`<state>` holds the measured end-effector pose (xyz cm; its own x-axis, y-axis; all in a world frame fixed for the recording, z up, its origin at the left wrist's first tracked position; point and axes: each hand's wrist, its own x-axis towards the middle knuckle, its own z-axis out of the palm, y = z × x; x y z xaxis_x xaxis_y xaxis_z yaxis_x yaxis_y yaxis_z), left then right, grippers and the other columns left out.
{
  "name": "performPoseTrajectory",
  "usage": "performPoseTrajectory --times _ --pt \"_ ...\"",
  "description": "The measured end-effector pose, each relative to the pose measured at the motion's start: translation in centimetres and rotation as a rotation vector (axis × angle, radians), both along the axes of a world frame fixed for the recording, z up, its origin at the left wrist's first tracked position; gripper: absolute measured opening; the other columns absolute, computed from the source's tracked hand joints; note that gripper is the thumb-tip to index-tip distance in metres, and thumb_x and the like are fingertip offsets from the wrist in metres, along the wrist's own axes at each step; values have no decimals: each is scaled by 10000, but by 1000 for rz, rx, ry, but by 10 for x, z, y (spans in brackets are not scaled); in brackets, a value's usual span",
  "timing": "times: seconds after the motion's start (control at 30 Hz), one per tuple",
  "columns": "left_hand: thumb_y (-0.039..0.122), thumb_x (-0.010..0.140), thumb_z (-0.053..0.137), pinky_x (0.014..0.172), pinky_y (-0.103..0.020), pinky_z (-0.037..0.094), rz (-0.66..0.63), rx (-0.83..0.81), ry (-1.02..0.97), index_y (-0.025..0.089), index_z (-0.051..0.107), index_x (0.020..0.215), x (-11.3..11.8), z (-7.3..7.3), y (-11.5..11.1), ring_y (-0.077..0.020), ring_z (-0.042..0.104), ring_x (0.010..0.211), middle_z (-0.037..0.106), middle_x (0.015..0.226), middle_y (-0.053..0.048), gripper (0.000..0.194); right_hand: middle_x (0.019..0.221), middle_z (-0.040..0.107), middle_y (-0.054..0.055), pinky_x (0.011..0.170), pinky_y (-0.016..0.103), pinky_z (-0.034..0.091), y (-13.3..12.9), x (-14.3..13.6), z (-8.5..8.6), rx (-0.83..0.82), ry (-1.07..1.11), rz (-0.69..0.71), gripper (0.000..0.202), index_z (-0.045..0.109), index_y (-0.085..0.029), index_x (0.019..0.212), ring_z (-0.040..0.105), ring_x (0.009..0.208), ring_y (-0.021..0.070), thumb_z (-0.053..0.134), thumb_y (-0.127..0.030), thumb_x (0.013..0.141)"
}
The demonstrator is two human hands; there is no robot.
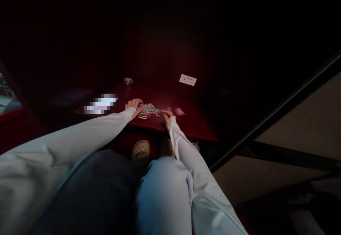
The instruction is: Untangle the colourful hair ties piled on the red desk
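A loose pile of colourful small elastic hair ties lies on the dark red shelf, with yellow, pink, green and purple rings in it. At the pile's left edge is my left hand, its fingers and thumb apart and curved around that side. My right hand reaches in from the right, fingers stretched towards the pile's right edge; whether it touches a ring is too small to tell. Just beyond the right hand sit a small purple bunch and a pink bunch of bands.
A clear jar with a lid stands at the back left. Left of my left hand lies a bright, blurred-out flat object. A white socket panel is on the back wall. Below the shelf edge are patterned shoes.
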<state>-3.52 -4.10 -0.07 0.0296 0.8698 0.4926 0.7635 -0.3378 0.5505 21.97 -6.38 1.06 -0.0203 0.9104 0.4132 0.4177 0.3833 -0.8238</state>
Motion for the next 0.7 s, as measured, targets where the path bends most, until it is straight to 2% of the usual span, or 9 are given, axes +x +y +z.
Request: performPoseTrajectory --times 0.03,0.1,0.23,0.37,0.47,0.57,0.7 --pt "435 934 510 1107 -497 319 -53 31 79 263 618 1240 -2 2 -4 -322 428 1293 554 1451 -68 367 1166 735 35 1100 395 423 -1 4 2 -28 82 61 275 766 -259 1004 586 1201 236 583 -432 892" --pt "408 914 527 1117 -499 296 -49 69 148 251 618 1227 -6 5 -8 -318 434 1287 568 1448 -75 362 1143 752 46 1064 359 465 0 11 5 -77 201 144 298 758 -243 971 632 1156 229 605 -477 868" --pt "379 914 531 1097 -488 303 21 61 150 246 622 1198 -11 10 -3 -321 444 1284 572 1449 -90 326 1068 777 55 1011 367 504 5 10 6 -107 178 240 317 766 -234 943 687 1061 232 612 -503 877" --pt "344 910 537 1084 -493 304 56 81 111 246 628 1154 -2 13 3 -323 456 1264 595 1405 -93 279 1095 764 43 1065 395 445 13 -8 4 -11 -42 107 272 784 -247 949 666 1104 223 598 -443 926" --pt "335 909 542 1065 -486 311 11 109 144 263 638 1117 8 16 5 -315 464 1240 630 1350 -75 240 1163 734 17 1112 366 360 21 -26 3 55 -240 28 174 798 -280 973 583 1213 210 665 -364 899" --pt "334 929 525 1036 -494 315 16 126 149 264 663 1047 12 17 7 -312 477 1184 670 1269 -70 195 1199 705 13 1091 344 330 29 -43 5 49 -302 -20 166 807 -305 1005 512 1233 222 714 -350 875" --pt "330 938 535 1008 -494 321 -12 123 154 273 691 951 6 15 11 -300 478 1132 705 1196 -46 167 1177 690 -13 1072 365 296 35 -56 7 11 -361 -31 98 817 -335 922 471 1219 233 772 -349 836"
